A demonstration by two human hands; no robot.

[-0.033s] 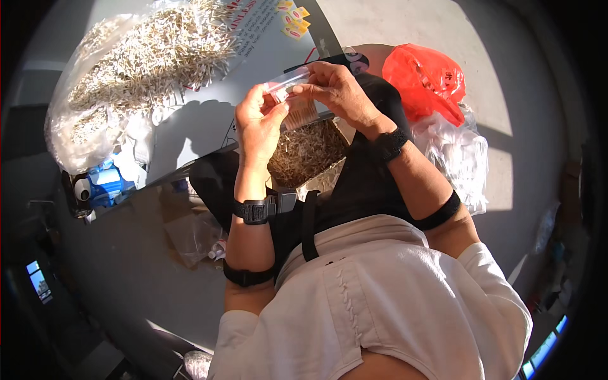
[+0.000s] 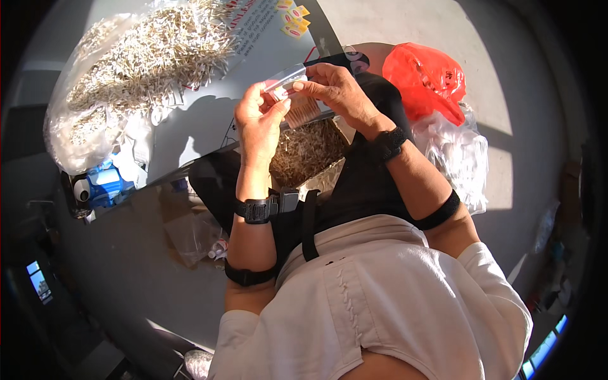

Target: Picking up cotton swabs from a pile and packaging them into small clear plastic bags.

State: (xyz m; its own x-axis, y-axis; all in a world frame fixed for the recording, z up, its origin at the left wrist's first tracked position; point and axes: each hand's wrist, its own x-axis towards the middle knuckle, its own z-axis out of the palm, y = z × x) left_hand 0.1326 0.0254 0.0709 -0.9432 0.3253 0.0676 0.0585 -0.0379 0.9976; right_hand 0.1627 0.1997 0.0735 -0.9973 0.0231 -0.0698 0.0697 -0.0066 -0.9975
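Note:
Between my hands is a small clear plastic bag [image 2: 301,113] holding a row of thin, tan, toothpick-like sticks. My left hand [image 2: 258,130] pinches its left side with thumb and fingers. From the right, my right hand [image 2: 342,95] grips the upper part of the bag, thumb pressed on its face. The bag's upper end is transparent and shiny. Just below my hands, a cardboard box [image 2: 328,180] sits between my legs, with a mass of loose thin brown sticks [image 2: 307,152] in it.
At the left, a large clear bag [image 2: 57,136] spills many short pale sticks [image 2: 152,57] onto the grey tabletop [image 2: 177,133]. Small yellow-and-white packets [image 2: 292,22] lie near the far edge. A red plastic bag [image 2: 423,79] and white plastic bags [image 2: 459,155] stand at the right.
The bag has shifted slightly between my fingers, and its clear upper end stands a little higher. Both hands keep hold of it in nearly the same place.

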